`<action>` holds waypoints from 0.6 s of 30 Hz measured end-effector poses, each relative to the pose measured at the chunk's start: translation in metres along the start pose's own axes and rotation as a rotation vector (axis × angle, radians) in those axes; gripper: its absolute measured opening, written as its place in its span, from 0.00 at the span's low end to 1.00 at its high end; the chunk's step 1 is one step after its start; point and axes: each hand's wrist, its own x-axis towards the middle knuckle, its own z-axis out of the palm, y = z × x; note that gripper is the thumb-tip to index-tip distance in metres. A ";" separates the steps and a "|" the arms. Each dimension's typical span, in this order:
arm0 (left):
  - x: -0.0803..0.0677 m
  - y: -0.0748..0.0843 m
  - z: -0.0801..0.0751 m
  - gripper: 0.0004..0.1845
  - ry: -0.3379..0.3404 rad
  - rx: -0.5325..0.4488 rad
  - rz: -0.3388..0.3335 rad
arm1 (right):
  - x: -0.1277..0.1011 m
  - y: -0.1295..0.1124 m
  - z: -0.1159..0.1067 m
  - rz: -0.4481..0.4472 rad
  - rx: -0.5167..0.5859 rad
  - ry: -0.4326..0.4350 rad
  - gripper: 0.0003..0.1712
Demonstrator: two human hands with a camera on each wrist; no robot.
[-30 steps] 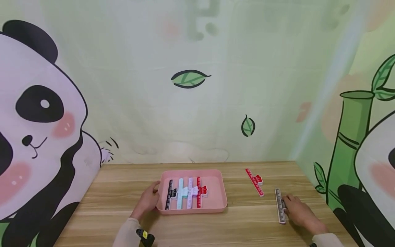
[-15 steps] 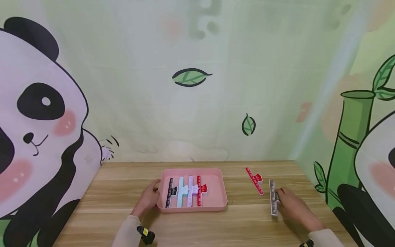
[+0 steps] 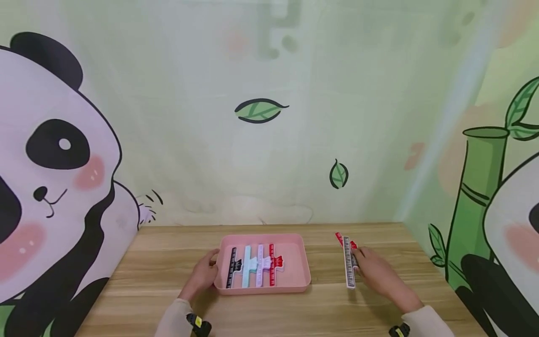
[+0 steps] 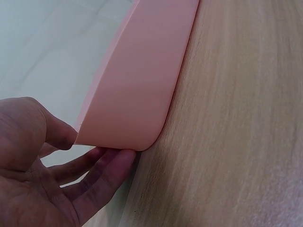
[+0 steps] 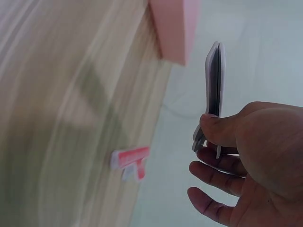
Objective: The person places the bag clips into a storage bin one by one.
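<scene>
My left hand (image 3: 205,270) holds the left side of a pink tray (image 3: 304,262); in the left wrist view its thumb is at the rim and its fingers touch the outer wall. Inside the tray lie several long-barred clips: a black clip (image 3: 231,267), a light blue clip (image 3: 246,267), a lilac clip (image 3: 260,265) and a red clip (image 3: 272,265). My right hand (image 3: 375,271) pinches a black-and-white clip (image 3: 348,263) with a keyboard pattern, raised over the table between thumb and forefinger. Behind it lies another red clip (image 5: 132,156), partly hidden in the head view.
The wooden table (image 3: 269,313) ends at the back against a pale green curtain (image 3: 189,140) printed with pandas, leaves and bamboo. Bare wood lies between the tray and my right hand.
My right hand has lifted the black-and-white clip off the table and carried it left, in front of the loose red clip. The left hand and tray have stayed in place.
</scene>
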 end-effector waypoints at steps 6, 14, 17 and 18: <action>0.001 0.001 0.001 0.29 -0.002 -0.002 -0.011 | 0.014 -0.016 -0.004 -0.011 -0.003 -0.022 0.26; -0.002 0.001 -0.001 0.29 -0.001 0.003 -0.008 | 0.030 -0.035 -0.005 0.002 0.024 -0.071 0.26; -0.002 0.002 0.000 0.30 0.003 0.005 -0.007 | 0.036 -0.041 -0.004 0.020 0.029 -0.086 0.26; -0.002 0.002 0.000 0.30 0.004 0.004 -0.009 | 0.038 -0.043 -0.004 0.026 0.027 -0.087 0.26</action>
